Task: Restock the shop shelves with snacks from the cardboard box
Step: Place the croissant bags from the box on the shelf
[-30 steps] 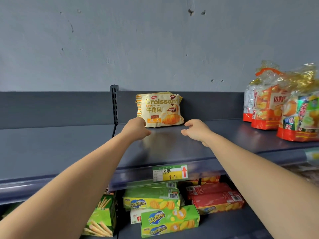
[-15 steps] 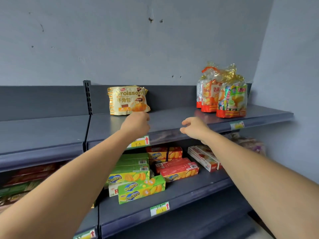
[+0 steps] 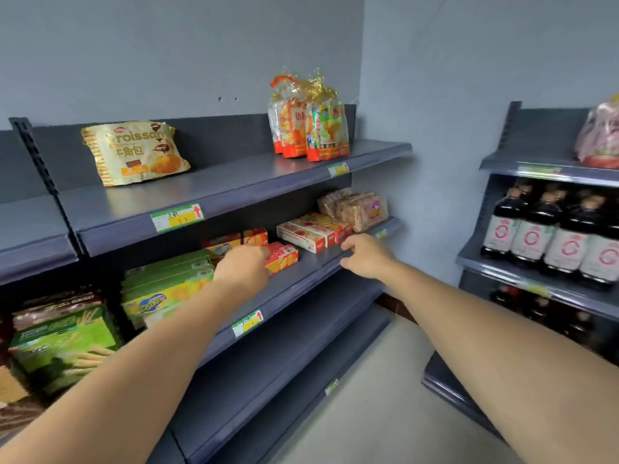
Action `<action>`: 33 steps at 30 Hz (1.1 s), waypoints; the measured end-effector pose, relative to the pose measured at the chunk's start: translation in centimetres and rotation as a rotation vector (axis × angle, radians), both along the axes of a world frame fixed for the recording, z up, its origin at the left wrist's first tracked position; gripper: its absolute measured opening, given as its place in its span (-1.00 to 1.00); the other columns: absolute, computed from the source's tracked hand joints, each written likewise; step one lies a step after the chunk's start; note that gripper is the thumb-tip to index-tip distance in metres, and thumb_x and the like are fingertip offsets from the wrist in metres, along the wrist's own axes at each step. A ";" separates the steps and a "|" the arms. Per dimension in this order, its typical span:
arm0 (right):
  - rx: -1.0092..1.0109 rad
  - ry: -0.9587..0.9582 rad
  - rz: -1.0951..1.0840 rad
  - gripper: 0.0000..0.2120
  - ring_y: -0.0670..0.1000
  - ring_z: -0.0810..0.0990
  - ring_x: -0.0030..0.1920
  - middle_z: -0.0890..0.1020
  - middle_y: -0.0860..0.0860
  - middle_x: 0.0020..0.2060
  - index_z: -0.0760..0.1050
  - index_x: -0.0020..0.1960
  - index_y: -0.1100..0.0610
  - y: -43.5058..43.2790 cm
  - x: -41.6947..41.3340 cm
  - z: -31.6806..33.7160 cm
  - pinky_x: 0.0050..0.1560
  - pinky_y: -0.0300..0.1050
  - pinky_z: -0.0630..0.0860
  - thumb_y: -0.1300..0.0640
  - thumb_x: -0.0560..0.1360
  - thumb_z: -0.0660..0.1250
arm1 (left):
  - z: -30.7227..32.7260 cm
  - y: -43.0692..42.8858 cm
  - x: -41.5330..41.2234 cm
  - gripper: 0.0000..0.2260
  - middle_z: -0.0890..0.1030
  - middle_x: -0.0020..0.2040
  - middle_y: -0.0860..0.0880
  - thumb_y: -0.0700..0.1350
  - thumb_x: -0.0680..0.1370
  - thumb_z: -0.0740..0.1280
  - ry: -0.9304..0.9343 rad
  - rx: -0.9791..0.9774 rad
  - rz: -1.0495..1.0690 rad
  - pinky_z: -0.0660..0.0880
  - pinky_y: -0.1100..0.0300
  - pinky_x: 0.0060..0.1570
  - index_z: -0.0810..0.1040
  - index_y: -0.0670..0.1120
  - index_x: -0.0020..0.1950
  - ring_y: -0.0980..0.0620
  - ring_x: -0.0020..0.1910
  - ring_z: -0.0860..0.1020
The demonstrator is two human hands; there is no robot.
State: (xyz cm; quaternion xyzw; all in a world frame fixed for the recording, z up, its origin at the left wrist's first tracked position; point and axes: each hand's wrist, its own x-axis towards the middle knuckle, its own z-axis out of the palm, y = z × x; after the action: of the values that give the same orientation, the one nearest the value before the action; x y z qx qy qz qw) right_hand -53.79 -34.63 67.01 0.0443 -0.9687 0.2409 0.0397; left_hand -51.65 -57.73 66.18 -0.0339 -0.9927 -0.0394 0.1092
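No snack is seen held: the right hand [image 3: 366,257] is loosely curled, empty, by the middle shelf [image 3: 318,261]; fingers of the left hand [image 3: 243,269] are hidden. The croissant bag [image 3: 134,152] is set on the top shelf [image 3: 234,179]. The cardboard box is unseen, so a turn to it seems needed. Red boxes [image 3: 283,257] and bottles [image 3: 552,236] are shelved nearby.

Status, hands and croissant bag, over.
Right hand loosely curled, empty; left hand: fingers hidden. Croissant bag on top shelf, untouched. Nothing in the way.
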 end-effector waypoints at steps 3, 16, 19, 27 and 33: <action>-0.018 -0.037 -0.093 -0.60 0.09 0.48 0.31 0.52 0.03 0.32 0.47 0.35 0.06 1.9 4.1 -2.9 0.29 -0.07 0.43 0.11 0.51 0.34 | -2.5 1.1 2.4 -0.75 0.58 0.16 -0.17 -0.15 0.54 0.29 -0.073 -0.019 -0.115 0.51 -0.01 0.09 0.54 -0.16 0.20 -0.20 0.15 0.53; -0.025 -0.273 -0.411 -0.65 0.09 0.50 0.28 0.55 0.02 0.27 0.53 0.27 0.05 12.6 24.6 -13.7 0.23 -0.09 0.46 0.13 0.48 0.34 | -13.5 11.7 15.8 -0.79 0.53 0.14 -0.11 -0.15 0.56 0.26 -0.338 -0.096 -0.453 0.52 0.01 0.04 0.53 -0.15 0.16 -0.15 0.15 0.50; -0.025 -0.316 -0.478 -0.63 0.10 0.50 0.27 0.54 0.04 0.27 0.51 0.30 0.06 16.2 29.2 -15.6 0.19 -0.10 0.45 0.13 0.50 0.33 | -15.8 15.3 18.8 -0.82 0.54 0.12 -0.10 -0.12 0.58 0.26 -0.399 -0.120 -0.493 0.54 0.00 -0.01 0.52 -0.15 0.14 -0.13 0.10 0.52; -0.046 -0.411 -0.643 -0.62 0.06 0.44 0.32 0.47 -0.01 0.35 0.47 0.33 0.01 26.9 41.6 -20.7 0.23 -0.08 0.42 0.10 0.52 0.29 | -22.2 26.3 27.6 -0.74 0.52 0.18 -0.04 -0.07 0.60 0.24 -0.512 -0.122 -0.565 0.50 0.05 0.11 0.50 -0.07 0.26 -0.07 0.19 0.48; -0.099 -0.499 -0.740 -0.64 0.06 0.46 0.29 0.49 0.01 0.31 0.47 0.31 0.03 33.8 48.3 -25.4 0.21 -0.09 0.43 0.12 0.51 0.28 | -27.1 34.2 33.6 -0.73 0.49 0.22 0.02 -0.06 0.62 0.21 -0.564 -0.118 -0.695 0.40 0.14 0.16 0.47 -0.01 0.32 0.01 0.30 0.41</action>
State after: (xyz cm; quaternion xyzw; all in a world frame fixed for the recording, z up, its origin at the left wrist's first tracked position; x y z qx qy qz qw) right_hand -5.50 -0.85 41.57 -0.3667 -0.8866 0.2597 -0.1094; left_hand -18.05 -23.52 39.07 -0.3592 -0.9140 -0.0247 -0.1872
